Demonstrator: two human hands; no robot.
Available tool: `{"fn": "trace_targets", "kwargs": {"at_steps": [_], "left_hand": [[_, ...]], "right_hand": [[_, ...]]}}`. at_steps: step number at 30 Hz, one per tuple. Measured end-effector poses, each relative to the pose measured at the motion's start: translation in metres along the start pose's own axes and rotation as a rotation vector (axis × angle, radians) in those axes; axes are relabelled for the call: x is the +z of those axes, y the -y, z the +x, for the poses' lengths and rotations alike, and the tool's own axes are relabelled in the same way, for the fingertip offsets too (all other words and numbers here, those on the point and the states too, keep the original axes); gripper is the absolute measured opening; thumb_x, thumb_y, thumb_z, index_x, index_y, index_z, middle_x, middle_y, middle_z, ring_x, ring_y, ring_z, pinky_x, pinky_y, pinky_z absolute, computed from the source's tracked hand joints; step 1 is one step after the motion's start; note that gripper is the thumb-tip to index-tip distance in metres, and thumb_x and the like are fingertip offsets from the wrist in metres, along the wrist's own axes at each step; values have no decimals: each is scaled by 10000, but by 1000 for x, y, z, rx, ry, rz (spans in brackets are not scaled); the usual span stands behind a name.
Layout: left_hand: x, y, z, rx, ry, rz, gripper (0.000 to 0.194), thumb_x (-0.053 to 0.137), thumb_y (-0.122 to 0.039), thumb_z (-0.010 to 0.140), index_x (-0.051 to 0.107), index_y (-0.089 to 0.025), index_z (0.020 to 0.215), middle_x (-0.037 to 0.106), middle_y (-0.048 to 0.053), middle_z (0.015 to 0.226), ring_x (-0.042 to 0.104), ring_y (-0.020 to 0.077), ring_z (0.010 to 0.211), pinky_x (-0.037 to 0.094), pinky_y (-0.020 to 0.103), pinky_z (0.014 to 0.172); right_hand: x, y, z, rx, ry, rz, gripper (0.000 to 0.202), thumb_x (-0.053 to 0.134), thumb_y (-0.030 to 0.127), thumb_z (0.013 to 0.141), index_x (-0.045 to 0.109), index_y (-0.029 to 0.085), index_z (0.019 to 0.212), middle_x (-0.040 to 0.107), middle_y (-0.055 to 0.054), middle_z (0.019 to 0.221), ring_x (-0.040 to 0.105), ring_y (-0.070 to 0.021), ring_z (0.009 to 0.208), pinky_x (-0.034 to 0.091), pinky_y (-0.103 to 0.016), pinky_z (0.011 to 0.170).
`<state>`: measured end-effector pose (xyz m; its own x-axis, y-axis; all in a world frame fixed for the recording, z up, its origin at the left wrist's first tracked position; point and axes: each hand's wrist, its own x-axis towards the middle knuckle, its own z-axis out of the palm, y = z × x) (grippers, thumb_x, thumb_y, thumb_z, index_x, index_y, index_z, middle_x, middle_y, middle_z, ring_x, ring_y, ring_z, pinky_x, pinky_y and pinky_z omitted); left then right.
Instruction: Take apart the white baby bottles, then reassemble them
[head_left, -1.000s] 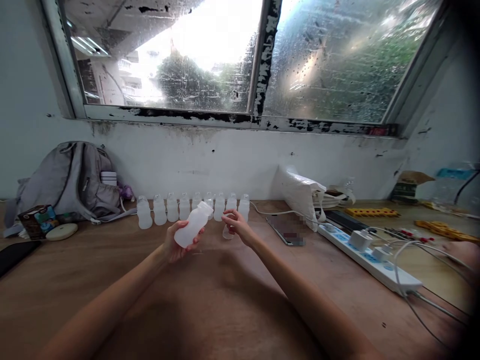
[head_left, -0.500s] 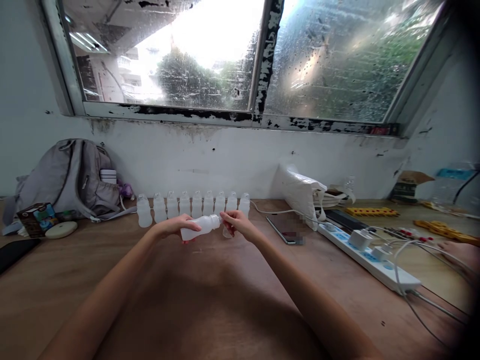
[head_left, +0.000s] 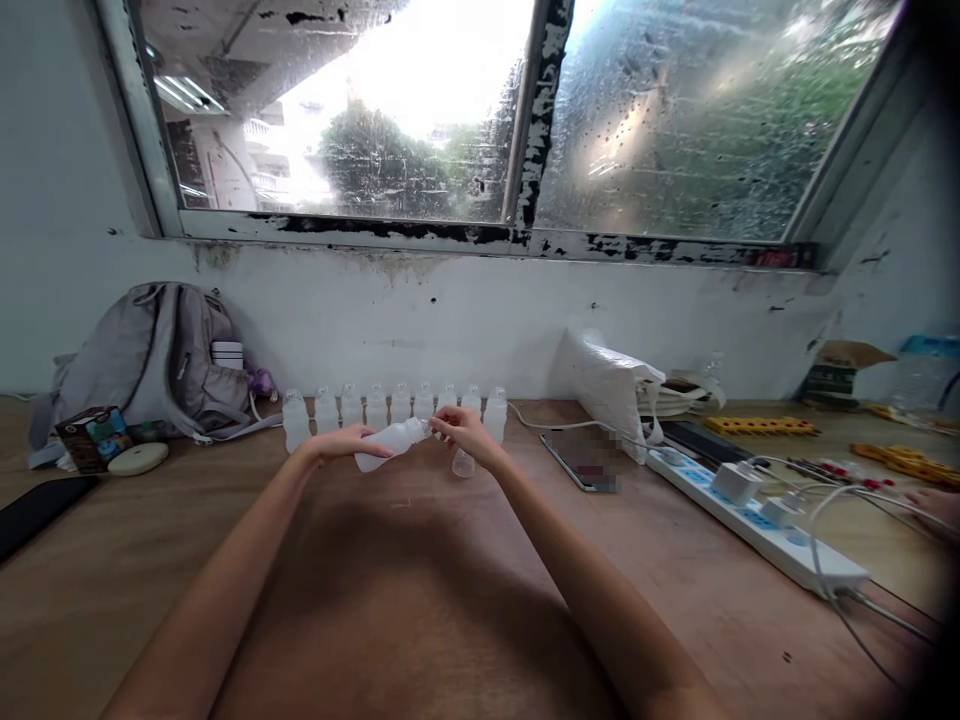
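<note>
My left hand (head_left: 346, 443) is closed round the body of a frosted white baby bottle (head_left: 381, 445), held tilted above the table with its neck up and to the right. The fingers of my right hand (head_left: 452, 428) pinch the tip of that bottle, and they hide most of what they grip. Just below my right hand, a clear dome-shaped cap (head_left: 463, 464) rests on the table. Behind both hands stands a row of several similar bottles (head_left: 351, 406) with clear caps, upright and partly hidden by my hands.
A grey backpack (head_left: 161, 350), a small box (head_left: 91, 438) and a round cream disc (head_left: 138, 459) are on the left. To the right lie a phone (head_left: 574, 462), a white bag (head_left: 611, 385) and a power strip (head_left: 750, 520) with cables. Another person's hand (head_left: 934, 503) shows at the right edge.
The bottle in my left hand has tilted more steeply and risen slightly at its neck. My right hand has shifted left and up with it, uncovering the cap on the table.
</note>
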<state>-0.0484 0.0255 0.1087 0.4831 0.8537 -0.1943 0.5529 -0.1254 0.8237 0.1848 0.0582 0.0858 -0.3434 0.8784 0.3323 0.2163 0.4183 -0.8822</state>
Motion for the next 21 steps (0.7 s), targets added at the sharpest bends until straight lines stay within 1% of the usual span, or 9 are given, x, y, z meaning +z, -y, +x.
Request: {"fn": "trace_targets", "kwargs": {"at_steps": [3, 5, 7, 8, 11, 14, 17, 19, 21], "left_hand": [[0, 5, 2, 2, 42, -31, 464, 603, -476, 630, 618, -148, 958, 623, 58, 905, 547, 224, 845, 395, 251, 658], [1, 7, 4, 3, 69, -82, 476, 600, -475, 638, 610, -138, 974, 618, 69, 930, 549, 223, 859, 404, 257, 678], [3, 9, 6, 2, 71, -135, 490, 597, -474, 642, 597, -132, 993, 612, 79, 957, 552, 220, 878, 418, 263, 697], [3, 11, 8, 1, 54, -150, 495, 597, -474, 642, 589, -134, 1003, 607, 82, 972, 554, 219, 889, 426, 267, 704], [4, 18, 15, -4, -60, -150, 509, 595, -473, 639, 557, -153, 1034, 590, 87, 1016, 555, 222, 913, 444, 284, 706], [5, 25, 23, 10, -202, -138, 541, 604, -464, 629, 510, -158, 1065, 572, 97, 1048, 553, 231, 930, 452, 296, 701], [12, 30, 33, 47, -315, -133, 582, 621, -453, 618, 465, -136, 1079, 575, 113, 1036, 561, 235, 924, 456, 298, 706], [23, 30, 38, 80, -374, -128, 597, 634, -442, 611, 448, -120, 1079, 581, 123, 1020, 564, 237, 922, 454, 305, 726], [35, 26, 42, 124, -420, -120, 602, 643, -429, 610, 439, -118, 1083, 579, 125, 1025, 559, 237, 934, 448, 312, 755]], "right_hand": [[1, -3, 0, -30, -20, -28, 324, 578, 466, 661, 587, 147, 714, 517, 3, 580, 478, -89, 493, 431, -194, 395], [-1, -6, 1, -41, -48, -54, 326, 554, 467, 678, 582, 152, 757, 537, -2, 613, 492, -92, 510, 445, -203, 423], [-5, -9, 3, -41, -86, -96, 325, 505, 464, 713, 571, 158, 803, 564, -14, 669, 512, -99, 541, 449, -208, 442], [-7, -12, 4, -37, -106, -126, 316, 484, 453, 730, 567, 160, 813, 574, -21, 691, 519, -104, 556, 445, -210, 447], [-8, -21, 5, -13, -142, -256, 231, 501, 378, 730, 580, 161, 752, 587, -31, 689, 524, -120, 585, 425, -224, 481], [-1, -31, 2, 3, -109, -404, 99, 600, 264, 653, 587, 170, 626, 593, -24, 639, 521, -139, 618, 405, -252, 568], [10, -35, -4, 9, -58, -513, 119, 659, 196, 591, 560, 173, 529, 585, -24, 594, 527, -172, 695, 383, -278, 650], [14, -33, -6, 4, -45, -552, 119, 672, 206, 590, 565, 173, 550, 593, -35, 628, 524, -201, 781, 371, -297, 702], [13, -26, -7, -13, -45, -568, 127, 652, 274, 635, 599, 180, 702, 608, -45, 730, 517, -206, 837, 368, -307, 735]]}}
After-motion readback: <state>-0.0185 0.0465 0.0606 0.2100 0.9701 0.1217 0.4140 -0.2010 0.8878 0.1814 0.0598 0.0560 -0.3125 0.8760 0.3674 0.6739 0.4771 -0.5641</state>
